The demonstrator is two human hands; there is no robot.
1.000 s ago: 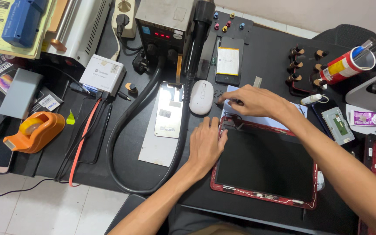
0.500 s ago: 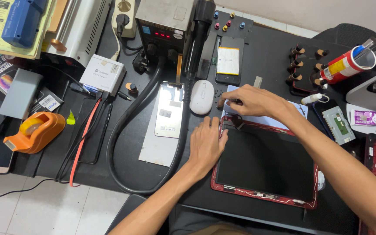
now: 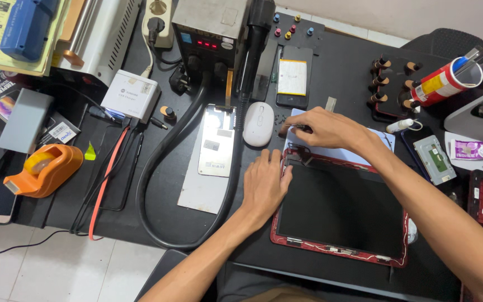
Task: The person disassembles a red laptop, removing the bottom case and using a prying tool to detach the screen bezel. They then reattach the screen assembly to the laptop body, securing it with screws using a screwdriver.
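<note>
Both hands point(image 3: 265, 184) point(image 3: 322, 128) rest at the red-framed screen's point(image 3: 342, 210) upper-left corner.

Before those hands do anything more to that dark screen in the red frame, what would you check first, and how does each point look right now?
1. Left hand steadies the red-framed dark screen panel: ok, palm lies flat on its left edge.
2. Right hand has a grip at the top left corner: cannot tell, fingertips pinch something too small to make out.
3. Panel lies flat on the black work mat: ok.
4. White oval mouse is out of the way: ok, it sits apart from the frame, to its upper left.
5. Thick black hose stays off the panel: ok, it loops left of the left hand.
</note>
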